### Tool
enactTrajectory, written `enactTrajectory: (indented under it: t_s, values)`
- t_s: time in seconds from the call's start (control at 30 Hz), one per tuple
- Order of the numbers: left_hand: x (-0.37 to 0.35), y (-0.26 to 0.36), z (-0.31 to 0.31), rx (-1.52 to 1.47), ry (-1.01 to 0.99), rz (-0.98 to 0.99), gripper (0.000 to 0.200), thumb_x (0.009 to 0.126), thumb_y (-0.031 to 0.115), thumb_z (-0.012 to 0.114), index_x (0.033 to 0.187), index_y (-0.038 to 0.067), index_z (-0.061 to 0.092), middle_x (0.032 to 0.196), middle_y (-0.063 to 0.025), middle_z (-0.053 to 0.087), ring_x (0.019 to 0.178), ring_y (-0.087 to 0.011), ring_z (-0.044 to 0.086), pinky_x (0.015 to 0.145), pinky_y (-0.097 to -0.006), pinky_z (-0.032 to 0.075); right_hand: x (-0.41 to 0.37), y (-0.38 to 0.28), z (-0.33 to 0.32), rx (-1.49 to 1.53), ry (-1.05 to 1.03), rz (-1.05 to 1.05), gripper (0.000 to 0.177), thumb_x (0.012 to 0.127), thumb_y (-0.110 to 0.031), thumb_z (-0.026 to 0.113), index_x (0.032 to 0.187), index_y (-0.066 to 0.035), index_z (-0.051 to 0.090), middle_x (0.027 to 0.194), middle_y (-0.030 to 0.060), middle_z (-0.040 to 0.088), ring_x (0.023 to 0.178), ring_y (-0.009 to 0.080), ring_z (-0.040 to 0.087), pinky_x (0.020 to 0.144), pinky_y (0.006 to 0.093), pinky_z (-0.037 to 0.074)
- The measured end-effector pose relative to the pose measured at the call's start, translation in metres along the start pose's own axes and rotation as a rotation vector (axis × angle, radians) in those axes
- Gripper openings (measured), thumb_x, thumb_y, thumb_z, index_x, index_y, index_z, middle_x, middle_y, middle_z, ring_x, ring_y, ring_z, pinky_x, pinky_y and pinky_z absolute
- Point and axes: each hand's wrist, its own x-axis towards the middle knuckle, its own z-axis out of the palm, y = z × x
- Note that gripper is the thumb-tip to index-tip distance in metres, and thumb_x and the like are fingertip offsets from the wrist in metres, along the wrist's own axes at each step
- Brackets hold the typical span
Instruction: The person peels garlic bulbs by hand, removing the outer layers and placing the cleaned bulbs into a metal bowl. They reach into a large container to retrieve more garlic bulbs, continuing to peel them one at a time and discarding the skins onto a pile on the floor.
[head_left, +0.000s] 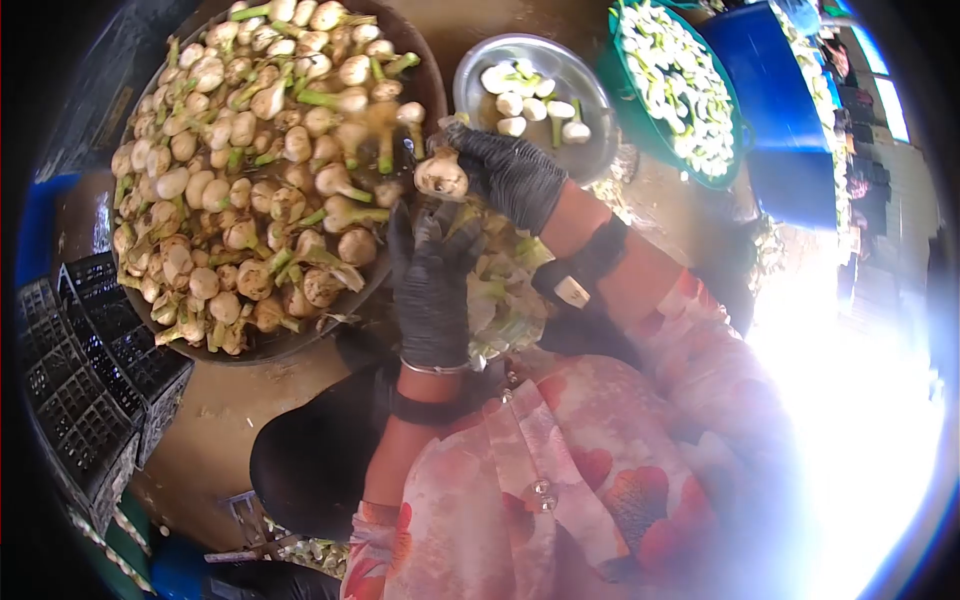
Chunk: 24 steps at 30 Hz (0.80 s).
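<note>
Right hand clamps a pale bulb at the basin rim; left hand grip unclear. Slick gloves, could slip!

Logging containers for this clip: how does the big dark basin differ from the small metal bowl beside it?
The dark basin is far larger than the metal bowl. The basin is heaped with bulbs; the bowl holds only a few. The basin's bulbs look brownish with green stalks; the bowl's look whiter. Both are round.
</note>
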Motion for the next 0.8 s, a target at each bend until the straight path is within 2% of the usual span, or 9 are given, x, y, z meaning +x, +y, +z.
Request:
enactTrajectory:
  t_s: [0.07, 0.1, 0.2, 0.23, 0.3, 0.4, 0.43, 0.57, 0.8]
  values:
    - [0.004, -0.007, 0.003, -0.11, -0.181, -0.029, 0.051, 0.104, 0.02, 0.049, 0.148, 0.004, 0.028, 0.132, -0.0185, 0.052, 0.112, -0.0315, 0.063, 0.096, -0.0415, 0.054, -0.041, -0.008, 0.003, 0.135, -0.195, 0.081, 0.028, 0.096, -0.022, 0.066, 0.114, -0.002, 0.063, 0.1, 0.0124, 0.068, 0.085, 0.0202, 0.068, 0.067, 0.0282, 0.056]
    - [-0.002, -0.005, 0.013, -0.115, -0.153, -0.062, 0.043, 0.104, 0.018, 0.05, 0.142, 0.003, 0.038, 0.127, -0.0179, 0.055, 0.111, -0.0337, 0.063, 0.095, -0.0444, 0.055, -0.047, -0.009, -0.012, 0.26, -0.424, 0.165, 0.027, 0.096, -0.023, 0.066, 0.114, -0.003, 0.063, 0.1, 0.0123, 0.068, 0.084, 0.0193, 0.068, 0.067, 0.0279, 0.056]
    - [-0.005, -0.016, 0.014, -0.114, -0.202, -0.048, 0.036, 0.101, 0.014, 0.053, 0.135, 0.002, 0.045, 0.124, -0.0161, 0.056, 0.109, -0.0304, 0.064, 0.094, -0.0418, 0.056, -0.069, 0.001, -0.032, -0.072, -0.336, 0.046, 0.029, 0.096, -0.026, 0.065, 0.116, -0.005, 0.064, 0.095, 0.0083, 0.069, 0.085, 0.0145, 0.066, 0.072, 0.0264, 0.054]
    - [-0.008, -0.019, 0.018, -0.06, -0.189, -0.033, 0.036, 0.101, 0.012, 0.054, 0.134, 0.001, 0.046, 0.124, -0.0156, 0.057, 0.108, -0.0291, 0.063, 0.094, -0.0408, 0.056, -0.073, 0.003, -0.031, -0.36, -0.194, -0.114, 0.029, 0.096, -0.025, 0.065, 0.116, -0.005, 0.064, 0.094, 0.0076, 0.07, 0.085, 0.0138, 0.066, 0.073, 0.0265, 0.054]
    - [-0.014, -0.022, 0.027, 0.047, -0.164, 0.002, 0.036, 0.099, 0.009, 0.056, 0.133, 0.001, 0.048, 0.123, -0.0146, 0.057, 0.108, -0.0265, 0.062, 0.094, -0.0388, 0.056, -0.094, -0.006, -0.025, -0.885, 0.211, -0.227, 0.026, 0.095, -0.021, 0.066, 0.113, -0.003, 0.065, 0.093, 0.0064, 0.071, 0.082, 0.0135, 0.066, 0.074, 0.0279, 0.054]
    - [-0.016, -0.03, 0.026, 0.096, -0.159, 0.04, 0.035, 0.097, 0.006, 0.058, 0.131, 0.001, 0.049, 0.124, -0.0135, 0.056, 0.109, -0.0232, 0.06, 0.094, -0.0357, 0.056, -0.129, -0.013, -0.034, -0.999, 0.353, -0.634, 0.019, 0.091, -0.02, 0.065, 0.104, -0.008, 0.071, 0.099, 0.0158, 0.07, 0.095, 0.0318, 0.066, 0.086, 0.0403, 0.052]
    - [-0.017, -0.032, 0.028, 0.117, -0.146, 0.047, 0.036, 0.097, 0.005, 0.058, 0.131, 0.001, 0.049, 0.124, -0.0135, 0.056, 0.11, -0.0231, 0.06, 0.094, -0.0357, 0.056, -0.145, -0.022, -0.027, -1.097, 0.323, -0.694, 0.016, 0.087, -0.017, 0.068, 0.1, -0.009, 0.072, 0.095, 0.0157, 0.07, 0.09, 0.0339, 0.066, 0.082, 0.0414, 0.053]
    - [-0.02, -0.044, 0.04, 0.245, -0.143, 0.07, 0.038, 0.095, 0.002, 0.061, 0.13, 0.001, 0.05, 0.125, -0.0127, 0.055, 0.112, -0.0214, 0.058, 0.094, -0.0347, 0.056, -0.161, -0.021, -0.031, -1.28, 0.345, -0.794, 0.017, 0.083, -0.021, 0.07, 0.095, -0.009, 0.072, 0.083, 0.0139, 0.07, 0.078, 0.0332, 0.067, 0.071, 0.0422, 0.054]
    - [-0.03, -0.046, 0.054, 0.57, -0.089, 0.13, 0.036, 0.093, 0.001, 0.064, 0.128, 0.001, 0.052, 0.125, -0.0102, 0.056, 0.111, -0.0176, 0.058, 0.094, -0.0304, 0.054, -0.165, -0.02, -0.036, -1.37, 0.366, -0.743, 0.016, 0.082, -0.021, 0.069, 0.09, -0.008, 0.07, 0.081, 0.0135, 0.069, 0.076, 0.0329, 0.067, 0.07, 0.0418, 0.054]
